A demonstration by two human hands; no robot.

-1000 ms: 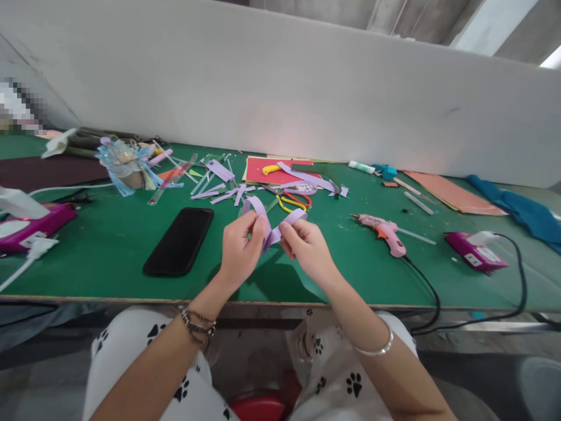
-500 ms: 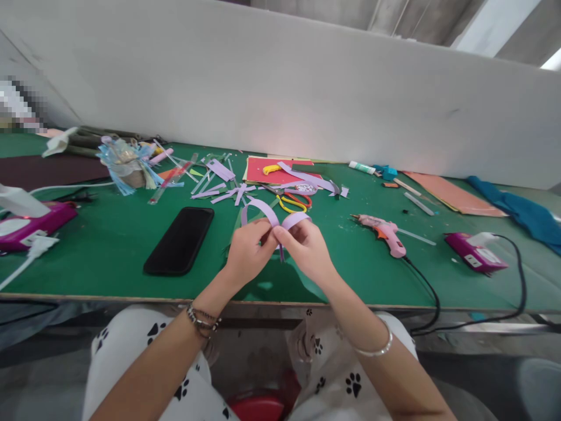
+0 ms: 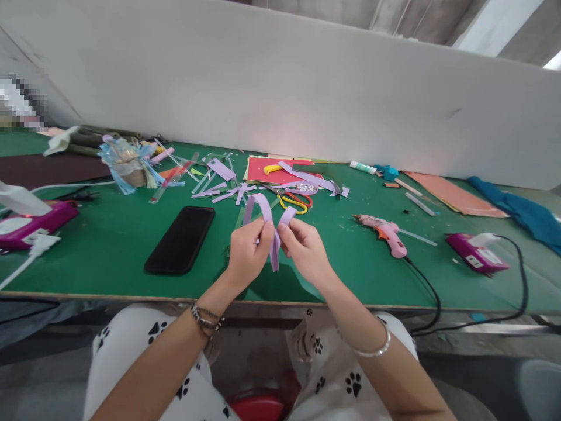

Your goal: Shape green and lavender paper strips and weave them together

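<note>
Both hands hold one lilac paper strip above the green table, near its front edge. My left hand pinches the strip's left loop between thumb and fingers. My right hand pinches the right loop close beside it. The two loops arch upward and meet between my fingertips, with a short tail hanging down. A black phone lies flat just left of my left hand. Yellow and red scissors lie behind the strip.
A pink glue gun with a black cord lies to the right, and a purple box beyond it. Cut lilac strips, red paper and a cellophane bundle litter the back. Another purple box sits far left.
The hands drew together from about a hand's width apart. The strip went from a wide M shape to two narrow loops pinched at the centre, its tail now hanging down.
</note>
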